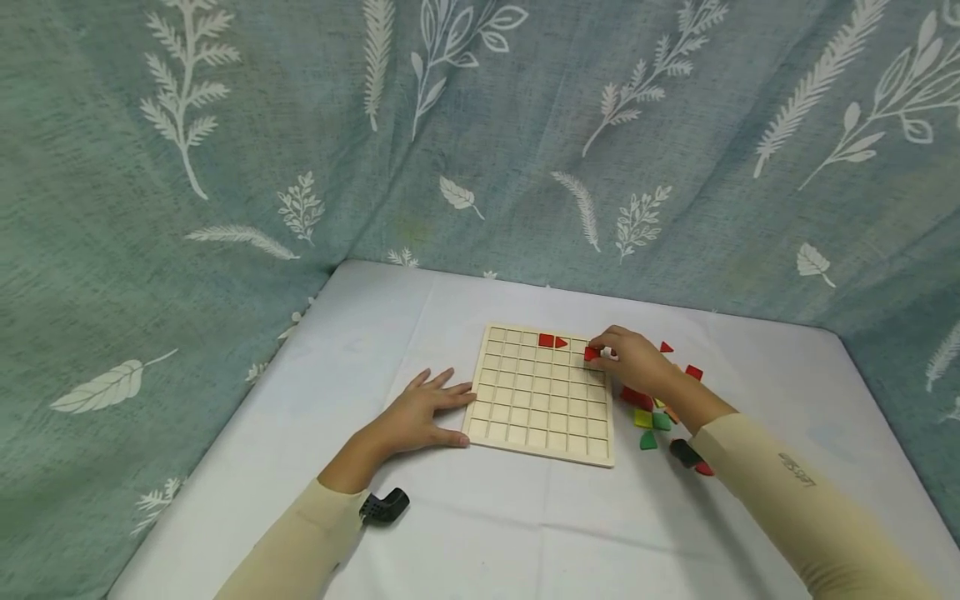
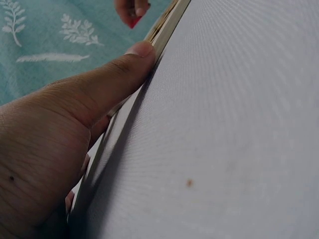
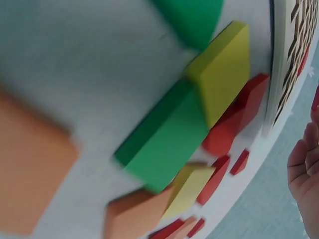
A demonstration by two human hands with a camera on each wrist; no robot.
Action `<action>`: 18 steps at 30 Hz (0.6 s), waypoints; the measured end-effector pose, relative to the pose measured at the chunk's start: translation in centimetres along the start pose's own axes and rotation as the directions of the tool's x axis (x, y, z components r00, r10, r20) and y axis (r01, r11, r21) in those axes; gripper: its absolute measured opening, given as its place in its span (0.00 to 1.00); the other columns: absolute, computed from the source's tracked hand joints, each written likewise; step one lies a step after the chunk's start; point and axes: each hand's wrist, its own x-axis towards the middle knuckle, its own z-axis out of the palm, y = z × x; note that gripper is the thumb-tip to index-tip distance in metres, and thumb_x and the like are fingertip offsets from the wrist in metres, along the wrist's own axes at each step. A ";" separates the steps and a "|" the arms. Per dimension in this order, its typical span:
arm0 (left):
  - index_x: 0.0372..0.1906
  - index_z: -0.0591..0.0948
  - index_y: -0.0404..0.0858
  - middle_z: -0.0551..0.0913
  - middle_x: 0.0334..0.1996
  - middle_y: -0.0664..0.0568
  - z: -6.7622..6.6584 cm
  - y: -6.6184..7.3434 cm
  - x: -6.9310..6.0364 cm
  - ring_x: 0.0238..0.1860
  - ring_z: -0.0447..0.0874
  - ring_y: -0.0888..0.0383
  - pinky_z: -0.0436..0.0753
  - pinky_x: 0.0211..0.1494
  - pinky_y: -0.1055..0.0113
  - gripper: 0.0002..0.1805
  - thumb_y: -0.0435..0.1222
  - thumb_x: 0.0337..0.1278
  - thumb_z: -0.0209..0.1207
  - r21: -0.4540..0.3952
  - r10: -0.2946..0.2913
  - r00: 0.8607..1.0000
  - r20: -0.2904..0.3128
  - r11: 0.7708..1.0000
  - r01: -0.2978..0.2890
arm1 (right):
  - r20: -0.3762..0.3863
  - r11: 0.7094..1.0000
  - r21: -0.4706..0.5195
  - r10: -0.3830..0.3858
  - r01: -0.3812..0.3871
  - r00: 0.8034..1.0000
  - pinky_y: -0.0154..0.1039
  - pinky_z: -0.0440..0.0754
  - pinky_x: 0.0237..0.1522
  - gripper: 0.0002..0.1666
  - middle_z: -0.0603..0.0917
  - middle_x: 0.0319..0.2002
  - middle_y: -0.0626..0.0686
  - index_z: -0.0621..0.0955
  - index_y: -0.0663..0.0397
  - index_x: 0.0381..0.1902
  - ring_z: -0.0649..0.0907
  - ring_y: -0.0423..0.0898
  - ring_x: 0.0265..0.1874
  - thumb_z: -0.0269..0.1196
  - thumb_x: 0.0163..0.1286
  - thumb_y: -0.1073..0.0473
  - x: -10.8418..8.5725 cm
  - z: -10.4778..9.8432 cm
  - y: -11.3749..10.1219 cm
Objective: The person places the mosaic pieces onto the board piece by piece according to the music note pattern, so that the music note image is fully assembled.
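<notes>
A pale wooden board (image 1: 536, 408) with a grid of square cells lies on the white table. In its far row sit a red square block (image 1: 546, 340) and a red triangle block (image 1: 562, 342). My left hand (image 1: 422, 417) is spread along the board's left edge, fingertips and thumb touching it; the left wrist view shows the thumb (image 2: 119, 74) straight against the rim. Over the far right part of the board, my right hand (image 1: 633, 360) pinches a red block (image 1: 591, 353) between thumb and fingers. Its full shape is partly hidden.
Right of the board lies a loose pile of blocks: a yellow one (image 1: 642, 418), green ones (image 1: 662, 421), red and orange ones, partly under the right forearm. A red triangle (image 1: 666, 347) lies farther back. A leaf-patterned curtain (image 1: 480, 167) hangs behind the table.
</notes>
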 end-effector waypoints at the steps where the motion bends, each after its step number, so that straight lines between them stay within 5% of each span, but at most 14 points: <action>1: 0.67 0.75 0.51 0.67 0.68 0.64 0.0 0.0 0.0 0.75 0.47 0.54 0.38 0.75 0.50 0.47 0.71 0.40 0.61 -0.001 0.000 1.000 -0.001 1.000 0.000 | 0.004 1.000 0.006 -0.002 0.002 1.000 0.49 0.79 0.51 0.20 0.78 0.50 0.51 0.80 0.56 0.57 0.78 0.50 0.49 0.64 0.69 0.56 0.2 0.1 -0.2; 18: 0.67 0.74 0.51 0.66 0.69 0.65 -0.1 0.2 0.1 0.75 0.46 0.56 0.37 0.76 0.51 0.48 0.71 0.39 0.62 -0.006 -0.022 1.000 0.013 1.000 0.022 | 0.039 0.997 0.060 -0.055 0.053 0.998 0.46 0.78 0.46 0.19 0.79 0.48 0.50 0.82 0.55 0.55 0.79 0.47 0.46 0.64 0.69 0.54 2.7 1.8 -1.9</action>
